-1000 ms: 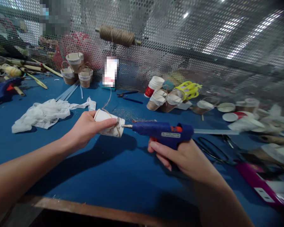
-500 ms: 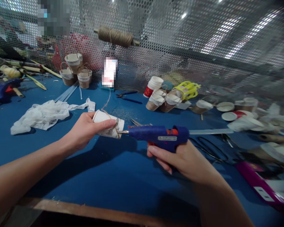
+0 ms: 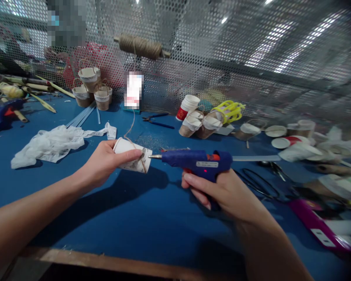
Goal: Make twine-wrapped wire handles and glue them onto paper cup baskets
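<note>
My left hand [image 3: 109, 160] grips a white paper cup [image 3: 127, 150] lying on its side, its base toward the right. The thumb presses a strand of brown twine [image 3: 130, 130] against the cup; the twine runs up toward a spool [image 3: 140, 46] on the mesh. My right hand [image 3: 210, 187] is wrapped round the handle of a blue glue gun [image 3: 193, 160]. The gun's metal nozzle points left, close beside the cup's base, and a clear glue stick [image 3: 256, 158] sticks out of its back.
White lace fabric [image 3: 51, 144] lies at the left, near glue sticks. Twine-handled cups [image 3: 102, 97] stand at the back left. Pliers [image 3: 160, 121], more cups [image 3: 188, 124], a yellow plastic item [image 3: 229, 111], black-handled scissors [image 3: 259, 183] and a purple box [image 3: 312, 224] lie to the right.
The glue gun's nozzle has moved up slightly from the lower part of the cup's base. My left hand still holds the cup, and the view has shifted a little.
</note>
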`<state>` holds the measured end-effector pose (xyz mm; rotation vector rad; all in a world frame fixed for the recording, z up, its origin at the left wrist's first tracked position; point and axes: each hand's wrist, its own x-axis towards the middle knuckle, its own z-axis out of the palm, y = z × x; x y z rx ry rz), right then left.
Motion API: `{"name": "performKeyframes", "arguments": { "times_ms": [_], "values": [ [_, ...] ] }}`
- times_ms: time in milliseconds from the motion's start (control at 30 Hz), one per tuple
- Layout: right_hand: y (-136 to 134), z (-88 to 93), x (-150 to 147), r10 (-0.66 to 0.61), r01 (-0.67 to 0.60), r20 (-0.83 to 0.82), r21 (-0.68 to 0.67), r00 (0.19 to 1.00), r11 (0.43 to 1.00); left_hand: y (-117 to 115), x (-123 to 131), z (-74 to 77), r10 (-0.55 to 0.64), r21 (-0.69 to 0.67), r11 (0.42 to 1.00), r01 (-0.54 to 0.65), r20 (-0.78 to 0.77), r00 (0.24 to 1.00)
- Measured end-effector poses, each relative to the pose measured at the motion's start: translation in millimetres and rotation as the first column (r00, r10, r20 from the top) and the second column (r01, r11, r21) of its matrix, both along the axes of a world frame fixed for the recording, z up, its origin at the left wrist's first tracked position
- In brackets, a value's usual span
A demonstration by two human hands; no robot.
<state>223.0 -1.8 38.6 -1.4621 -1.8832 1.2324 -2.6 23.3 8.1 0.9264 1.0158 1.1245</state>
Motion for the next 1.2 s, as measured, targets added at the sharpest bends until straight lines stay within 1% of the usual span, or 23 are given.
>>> {"name": "performKeyframes", "arguments": {
  "times_ms": [67, 200, 333, 400, 533, 700, 767, 867, 933, 1067, 1200],
  "values": [
    [0.2, -0.1, 0.0, -0.001, 0.000, -0.028, -0.008, 1.000, 1.000, -0.6, -0.1, 0.6, 0.000, -0.012, 1.000, 0.000, 0.004, 1.000],
    [0.3, -0.2, -0.1, 0.029, -0.031, -0.020, -0.068, 0.999, 0.997, -0.6, 0.0, 2.3, 0.014, -0.025, 1.000, -0.014, -0.003, 1.000],
    [1.7, -1.6, 1.3, 0.013, -0.015, -0.075, -0.034, 0.997, 0.999, -0.3, 0.2, 2.2, 0.025, -0.004, 1.000, -0.025, -0.015, 1.000],
    [2.1, -1.8, 2.0, 0.016, -0.020, -0.096, -0.040, 0.995, 0.999, -0.2, -0.1, 1.1, 0.026, 0.018, 1.000, -0.025, -0.025, 0.999],
    [2.5, -1.4, 2.0, 0.039, -0.049, -0.093, -0.106, 0.995, 0.993, -0.1, -1.3, -3.1, 0.049, 0.094, 0.995, -0.041, -0.082, 0.995],
    [3.4, -3.9, 2.3, -0.014, -0.007, -0.182, -0.114, 0.983, 0.993, -2.3, -2.3, -4.9, 0.067, 0.188, 0.981, -0.038, -0.147, 0.987],
    [3.5, -4.7, 2.7, -0.007, -0.022, -0.206, -0.137, 0.979, 0.990, -3.7, -2.6, -3.8, 0.072, 0.211, 0.977, -0.032, -0.185, 0.980],
    [4.1, -5.0, 2.5, 0.019, -0.054, -0.205, -0.165, 0.978, 0.985, -5.3, -3.1, -2.7, 0.100, 0.239, 0.970, -0.040, -0.244, 0.965],
    [5.0, -5.3, 2.0, -0.003, -0.034, -0.216, -0.168, 0.976, 0.985, -5.9, -3.4, -2.6, 0.106, 0.247, 0.968, -0.040, -0.261, 0.959],
    [6.2, -6.4, 1.5, -0.060, 0.016, -0.263, -0.166, 0.963, 0.986, -6.2, -3.7, -2.8, 0.079, 0.255, 0.967, -0.007, -0.271, 0.959],
    [6.1, -7.6, 2.4, -0.022, -0.029, -0.251, -0.198, 0.968, 0.980, -6.1, -4.5, -2.9, 0.084, 0.279, 0.960, -0.001, -0.285, 0.955]
  ]
}}
